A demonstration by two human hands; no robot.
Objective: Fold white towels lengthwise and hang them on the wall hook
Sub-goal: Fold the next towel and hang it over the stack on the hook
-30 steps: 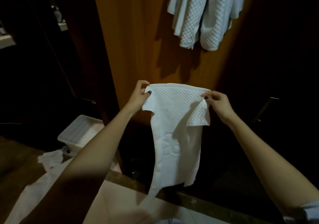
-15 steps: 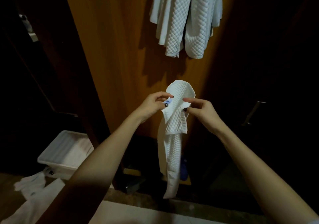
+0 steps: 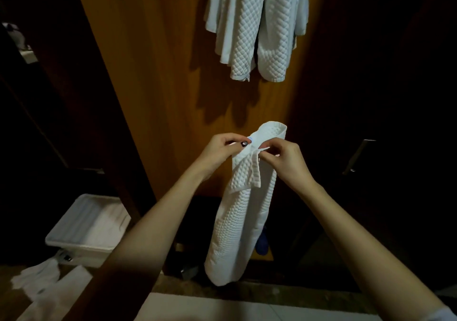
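The left hand [image 3: 220, 152] and right hand [image 3: 286, 160] meet in front of an orange-brown wooden panel [image 3: 153, 73]. Both pinch the top of a white waffle-weave towel [image 3: 243, 204]. The left fingers [image 3: 235, 138] are curled, with thumb and forefinger nipping one edge. The right fingers [image 3: 269, 145] are bent together, pinching the facing edge just beside them. The towel is folded into a long narrow strip. A short loop rises just above the fingers, and the rest hangs straight down below them, clear of the floor. Well above the fingers, a bunch of white quilted towels [image 3: 259, 23] hangs against the panel; what holds it up is out of frame. Down to the left of the fingers is a white plastic bin [image 3: 86, 229], with loose white cloths [image 3: 47, 281] on the floor near it. To the right of the fingers, a metal handle [image 3: 358, 157] shows on a dark door.
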